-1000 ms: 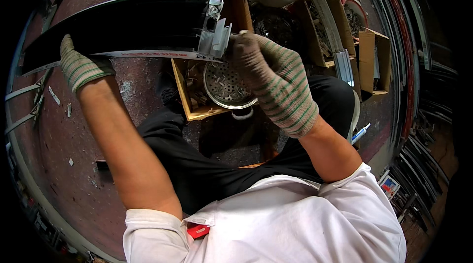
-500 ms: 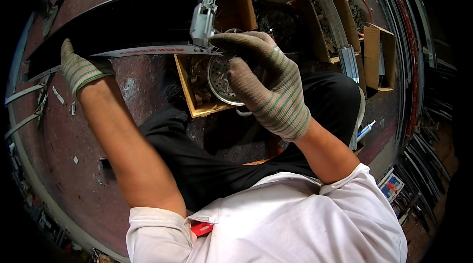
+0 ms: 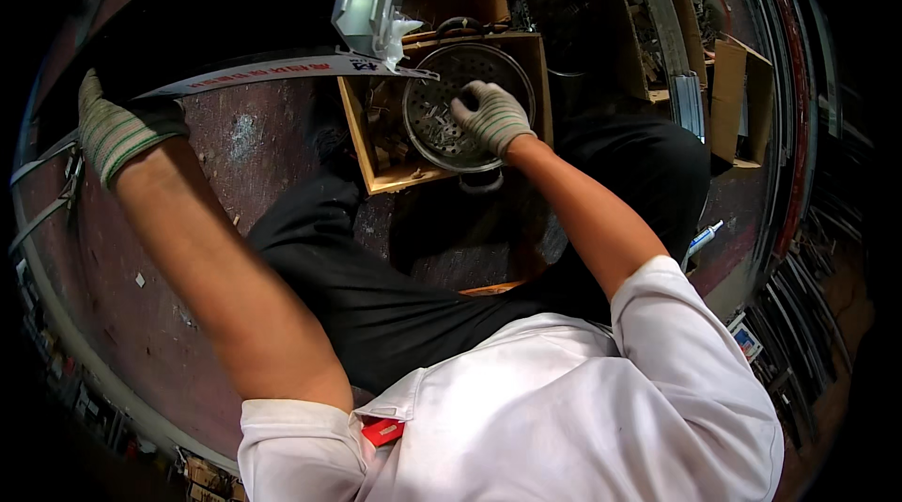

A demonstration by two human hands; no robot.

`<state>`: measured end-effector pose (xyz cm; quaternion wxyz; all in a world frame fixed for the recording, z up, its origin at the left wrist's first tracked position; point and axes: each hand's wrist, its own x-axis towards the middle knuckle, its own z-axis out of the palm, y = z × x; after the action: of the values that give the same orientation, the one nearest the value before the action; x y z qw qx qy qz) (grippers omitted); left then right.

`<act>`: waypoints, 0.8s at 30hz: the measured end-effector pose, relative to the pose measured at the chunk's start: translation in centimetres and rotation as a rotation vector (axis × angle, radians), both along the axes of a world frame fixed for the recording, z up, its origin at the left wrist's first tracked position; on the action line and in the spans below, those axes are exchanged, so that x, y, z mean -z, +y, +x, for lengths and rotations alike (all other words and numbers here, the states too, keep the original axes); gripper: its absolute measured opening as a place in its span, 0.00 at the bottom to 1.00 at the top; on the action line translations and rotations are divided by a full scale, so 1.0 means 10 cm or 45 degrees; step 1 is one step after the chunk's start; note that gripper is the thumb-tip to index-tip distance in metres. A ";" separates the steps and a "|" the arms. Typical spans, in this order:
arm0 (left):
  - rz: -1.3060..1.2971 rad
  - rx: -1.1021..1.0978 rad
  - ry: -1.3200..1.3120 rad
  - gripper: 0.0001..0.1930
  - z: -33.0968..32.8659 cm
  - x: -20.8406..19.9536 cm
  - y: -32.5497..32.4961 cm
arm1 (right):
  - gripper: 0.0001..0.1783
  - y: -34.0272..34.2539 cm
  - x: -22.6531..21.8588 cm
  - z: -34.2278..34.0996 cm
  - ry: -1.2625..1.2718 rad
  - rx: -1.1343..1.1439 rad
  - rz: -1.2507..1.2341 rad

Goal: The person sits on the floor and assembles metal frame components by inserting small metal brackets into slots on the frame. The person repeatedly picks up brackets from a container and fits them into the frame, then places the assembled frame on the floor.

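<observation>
My left hand, in a striped knit glove, grips the lower edge of a long dark metal profile, its thumb up along the near face. A printed pale strip runs along that edge. At the profile's right end sits a silvery bracket-like fitting, with a scrap of clear film hanging from it. My right hand, gloved alike, reaches into a round perforated metal pan holding small metal pieces. Its fingers are curled together; whatever they hold is hidden.
The pan rests on a wooden box between my knees. Cardboard boxes and a red bucket stand to the right, with a metal bar crossing in front. Long profiles line the right side. A white-and-blue tube lies near my right knee.
My right hand has moved from beside the profile's end down into the pan, and its fingers have closed. The profile and my left hand have shifted slightly left in view.
</observation>
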<state>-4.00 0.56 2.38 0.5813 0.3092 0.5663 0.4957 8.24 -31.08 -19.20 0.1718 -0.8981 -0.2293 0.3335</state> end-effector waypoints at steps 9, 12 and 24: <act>-0.023 0.081 0.199 0.28 -0.20 0.04 0.13 | 0.39 -0.08 0.61 -0.24 -0.200 -0.612 -0.484; 0.035 0.073 0.163 0.28 -0.26 0.11 0.18 | 0.36 -0.15 0.78 -0.14 -0.164 -0.780 -0.448; 0.166 0.066 0.149 0.27 -0.40 0.31 0.35 | 0.22 0.11 0.82 -0.34 -0.183 -0.834 -0.200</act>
<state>-8.05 4.09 -0.74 0.5386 0.3894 0.5574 0.4975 4.82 -29.99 -27.36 -0.0305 -0.8084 -0.4907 0.3237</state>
